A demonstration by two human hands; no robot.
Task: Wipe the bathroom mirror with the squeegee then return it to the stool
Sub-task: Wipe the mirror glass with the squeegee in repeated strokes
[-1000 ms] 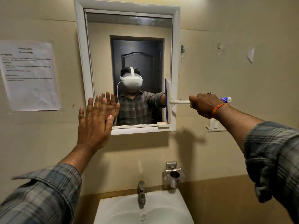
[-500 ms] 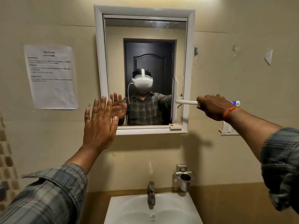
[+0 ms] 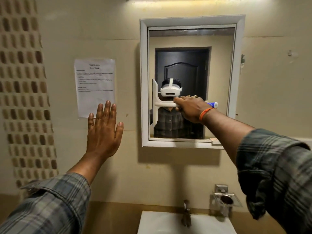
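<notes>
Squeegee (image 3: 156, 103) went from the mirror's (image 3: 219, 68) right edge to the left w/ your right hand (image 3: 190, 108) wrapped round the handle. Left hand (image 3: 103, 132) is flat, fingers spread (holding nothing). Probably one pass done; stool's not in view.

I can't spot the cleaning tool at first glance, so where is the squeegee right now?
In the head view, the squeegee is at the left side of the mirror, blade upright, its handle gripped by the right hand.
</notes>
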